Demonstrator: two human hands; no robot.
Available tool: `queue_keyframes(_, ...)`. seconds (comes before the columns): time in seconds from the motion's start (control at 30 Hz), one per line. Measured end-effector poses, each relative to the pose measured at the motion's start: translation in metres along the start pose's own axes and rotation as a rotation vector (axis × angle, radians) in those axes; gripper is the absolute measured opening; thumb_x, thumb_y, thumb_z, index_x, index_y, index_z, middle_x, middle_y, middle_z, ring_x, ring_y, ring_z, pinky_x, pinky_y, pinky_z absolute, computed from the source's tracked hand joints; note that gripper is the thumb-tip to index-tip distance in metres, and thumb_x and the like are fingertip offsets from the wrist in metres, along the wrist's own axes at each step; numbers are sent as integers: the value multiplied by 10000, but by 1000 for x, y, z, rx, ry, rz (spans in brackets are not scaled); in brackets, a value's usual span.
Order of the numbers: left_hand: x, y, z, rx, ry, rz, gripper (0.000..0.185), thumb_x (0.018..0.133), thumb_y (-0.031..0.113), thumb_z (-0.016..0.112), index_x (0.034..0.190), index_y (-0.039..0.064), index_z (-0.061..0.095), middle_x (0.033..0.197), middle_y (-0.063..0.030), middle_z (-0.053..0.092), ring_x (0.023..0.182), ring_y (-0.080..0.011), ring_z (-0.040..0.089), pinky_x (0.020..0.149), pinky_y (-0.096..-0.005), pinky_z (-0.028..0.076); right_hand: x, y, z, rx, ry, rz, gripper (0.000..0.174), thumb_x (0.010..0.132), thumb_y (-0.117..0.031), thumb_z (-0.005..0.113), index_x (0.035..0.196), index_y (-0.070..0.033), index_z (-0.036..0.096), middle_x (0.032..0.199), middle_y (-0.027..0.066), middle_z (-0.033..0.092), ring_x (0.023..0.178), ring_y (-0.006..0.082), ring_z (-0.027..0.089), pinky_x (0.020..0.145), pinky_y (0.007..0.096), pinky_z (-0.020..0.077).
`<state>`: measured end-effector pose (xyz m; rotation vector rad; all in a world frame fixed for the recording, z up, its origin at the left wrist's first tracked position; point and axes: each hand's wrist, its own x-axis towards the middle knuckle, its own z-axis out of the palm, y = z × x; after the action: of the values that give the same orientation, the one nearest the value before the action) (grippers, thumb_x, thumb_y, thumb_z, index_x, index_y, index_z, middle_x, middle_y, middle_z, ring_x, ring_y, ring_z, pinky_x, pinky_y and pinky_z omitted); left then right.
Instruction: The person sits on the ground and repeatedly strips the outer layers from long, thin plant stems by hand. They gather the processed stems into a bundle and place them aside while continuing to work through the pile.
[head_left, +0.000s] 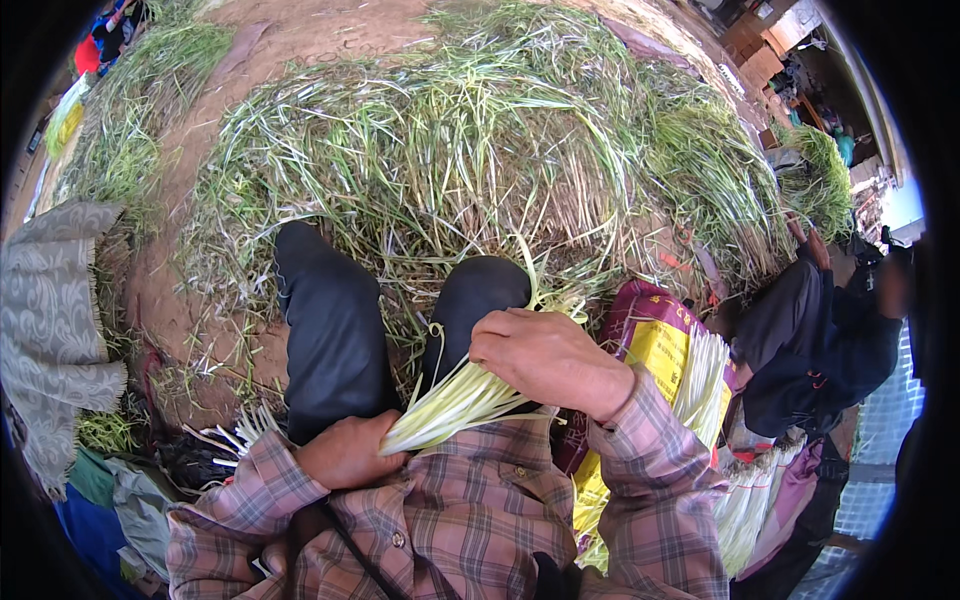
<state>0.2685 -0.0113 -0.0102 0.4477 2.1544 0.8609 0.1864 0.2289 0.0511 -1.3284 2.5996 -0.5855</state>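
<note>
My left hand (356, 452) is closed around one end of a bunch of pale yellow-white leafy stalks (454, 411), held slantwise over my lap. My right hand (547, 360) is curled over the other, leafy end. Its fingertips are turned away, so the exact grip is hidden. A few loose leaf tips (559, 304) stick out beyond the right hand. Below the bunch are my dark-trousered knees, with a large heap of green and straw-coloured stalks (465, 150) on the ground in front of them.
At right, a purple and yellow printed sack (660, 349) bears pale stalks (701, 382). More white bundles (754, 502) lie beyond. A seated co-worker (817, 345) reaches toward stalks. White stalks (255, 431) lie by my left forearm. A patterned grey cloth (56, 315) hangs at left.
</note>
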Motion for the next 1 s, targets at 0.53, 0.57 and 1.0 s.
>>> queue_keyframes(0.53, 0, 0, 0, -7, 2, 2, 360, 763, 326, 529, 966, 37, 457, 766, -218, 581, 711, -389, 566, 641, -461, 460, -6, -1, 17, -10, 57, 65, 102, 728, -68, 499, 828, -43, 499, 818, 75, 498, 781, 241, 550, 637, 332, 468)
queue_keyframes(0.57, 0, 0, 0, -14, 8, 10, 359, 763, 325, 529, 967, 38, 458, 765, -218, 581, 711, -389, 566, 640, -460, 460, -5, -1, 17, -15, 69, 59, 97, 730, -69, 498, 824, -44, 498, 812, 75, 499, 777, 241, 549, 633, 332, 467)
queue_keyframes(1.0, 1, -4, -1, -153, -23, 69, 357, 798, 304, 530, 1017, 28, 470, 882, -212, 584, 820, -370, 566, 720, -418, 453, -8, 21, 29, -237, 404, 464, 27, 751, -57, 532, 773, -70, 520, 537, 83, 491, 420, 221, 508, 380, 329, 406)
